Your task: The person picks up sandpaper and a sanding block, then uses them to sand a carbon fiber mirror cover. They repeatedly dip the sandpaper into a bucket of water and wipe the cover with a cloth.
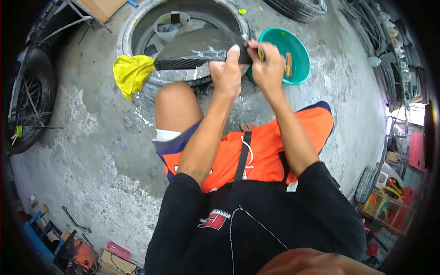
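Observation:
A dark, glossy carbon-fibre part (201, 46) with a woven pattern is held over a tyre lying flat. My left hand (226, 74) is closed round its right end, thumb pointing up. At the tip of that end, my right hand (268, 64) is closed with fingers bent. A small dark and yellow bit (261, 53) shows between its fingers; its kind cannot be made out. A yellow cloth (131, 74) hangs over the tyre's (124, 34) left edge, next to the part's far end. Beside my right hand stands a green basin (300, 68) with brownish blocks (288, 65) inside.
A whitish tub (170, 34) stands inside the tyre. Another tyre (298, 8) lies at the back. A wheel (32, 101) on a metal frame is at left, stacked tyres (373, 32) at right. Tools and boxes (117, 262) lie at lower left on the concrete floor (101, 151).

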`<move>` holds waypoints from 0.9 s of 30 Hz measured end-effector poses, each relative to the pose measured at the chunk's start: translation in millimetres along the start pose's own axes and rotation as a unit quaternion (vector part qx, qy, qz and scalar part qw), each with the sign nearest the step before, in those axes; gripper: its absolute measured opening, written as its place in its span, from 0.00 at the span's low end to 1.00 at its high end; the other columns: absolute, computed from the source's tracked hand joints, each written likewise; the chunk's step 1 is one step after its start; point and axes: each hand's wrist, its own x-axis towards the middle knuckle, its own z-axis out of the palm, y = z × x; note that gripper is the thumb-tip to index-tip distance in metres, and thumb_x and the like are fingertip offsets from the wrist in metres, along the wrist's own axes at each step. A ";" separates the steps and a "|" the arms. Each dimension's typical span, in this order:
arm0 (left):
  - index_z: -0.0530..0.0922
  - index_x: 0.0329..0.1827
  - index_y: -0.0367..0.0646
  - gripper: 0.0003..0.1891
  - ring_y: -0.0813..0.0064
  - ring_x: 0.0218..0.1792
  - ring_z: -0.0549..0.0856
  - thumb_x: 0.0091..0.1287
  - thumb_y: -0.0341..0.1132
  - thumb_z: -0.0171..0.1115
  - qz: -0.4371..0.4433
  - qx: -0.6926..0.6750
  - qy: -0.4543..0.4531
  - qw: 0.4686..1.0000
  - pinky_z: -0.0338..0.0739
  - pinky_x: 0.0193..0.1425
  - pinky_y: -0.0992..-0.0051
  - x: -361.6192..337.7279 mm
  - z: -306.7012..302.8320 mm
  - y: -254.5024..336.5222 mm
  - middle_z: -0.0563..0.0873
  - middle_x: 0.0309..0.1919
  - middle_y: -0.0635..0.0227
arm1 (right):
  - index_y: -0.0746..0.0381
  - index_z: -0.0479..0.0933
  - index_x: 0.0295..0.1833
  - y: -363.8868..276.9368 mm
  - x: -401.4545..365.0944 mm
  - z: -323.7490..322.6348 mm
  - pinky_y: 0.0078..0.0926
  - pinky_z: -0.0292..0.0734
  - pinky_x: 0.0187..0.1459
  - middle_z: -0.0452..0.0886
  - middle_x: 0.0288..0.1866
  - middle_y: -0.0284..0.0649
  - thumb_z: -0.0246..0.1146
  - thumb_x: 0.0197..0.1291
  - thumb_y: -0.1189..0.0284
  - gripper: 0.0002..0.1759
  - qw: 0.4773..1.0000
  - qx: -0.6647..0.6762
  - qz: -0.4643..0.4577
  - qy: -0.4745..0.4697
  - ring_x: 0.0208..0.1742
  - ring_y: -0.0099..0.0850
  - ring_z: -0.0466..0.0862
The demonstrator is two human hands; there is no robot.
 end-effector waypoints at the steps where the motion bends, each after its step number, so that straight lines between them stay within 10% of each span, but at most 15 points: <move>1: 0.81 0.50 0.32 0.08 0.68 0.38 0.90 0.71 0.25 0.63 0.003 0.001 0.018 1.000 0.90 0.39 0.68 -0.4 0.4 5.8 0.88 0.42 0.59 | 0.61 0.85 0.42 -8.6 -5.3 -1.0 0.38 0.80 0.49 0.89 0.42 0.43 0.69 0.53 0.82 0.10 1.000 0.005 -0.007 0.006 0.45 0.44 0.88; 8: 0.82 0.47 0.29 0.07 0.66 0.40 0.91 0.72 0.26 0.63 0.030 -0.005 0.009 0.999 0.92 0.43 0.64 5.2 -2.7 9.2 0.89 0.44 0.56 | 0.64 0.86 0.45 -21.5 17.2 6.2 0.30 0.81 0.50 0.90 0.45 0.45 0.70 0.59 0.81 0.08 0.995 0.052 0.085 0.015 0.46 0.39 0.90; 14: 0.83 0.46 0.32 0.06 0.69 0.38 0.91 0.72 0.27 0.63 0.037 0.039 0.035 0.998 0.90 0.37 0.70 2.4 -6.4 12.3 0.89 0.43 0.59 | 0.63 0.86 0.41 -37.9 -12.9 8.3 0.38 0.79 0.47 0.88 0.39 0.47 0.72 0.54 0.78 0.08 0.995 0.082 -0.017 0.052 0.44 0.44 0.87; 17: 0.83 0.43 0.34 0.05 0.73 0.36 0.90 0.72 0.28 0.64 0.047 0.055 0.041 0.997 0.88 0.35 0.73 -4.3 -0.8 6.8 0.89 0.41 0.62 | 0.67 0.85 0.41 -19.4 28.6 12.8 0.39 0.79 0.43 0.87 0.37 0.48 0.72 0.56 0.77 0.08 0.987 0.049 0.154 -0.011 0.39 0.45 0.87; 22: 0.82 0.50 0.32 0.09 0.73 0.40 0.89 0.73 0.28 0.63 0.022 0.063 0.018 0.998 0.89 0.39 0.72 -4.3 -1.6 19.2 0.88 0.45 0.60 | 0.64 0.86 0.42 -42.4 -13.7 8.9 0.35 0.80 0.49 0.88 0.39 0.45 0.72 0.56 0.78 0.07 0.991 0.101 0.052 0.072 0.43 0.42 0.88; 27: 0.82 0.49 0.32 0.08 0.74 0.40 0.89 0.72 0.28 0.64 0.040 0.106 0.002 0.994 0.89 0.39 0.73 -1.0 -6.2 18.0 0.88 0.44 0.60 | 0.65 0.84 0.42 -28.5 23.8 14.4 0.36 0.80 0.48 0.88 0.39 0.48 0.70 0.59 0.76 0.06 0.983 0.080 0.167 -0.006 0.44 0.46 0.88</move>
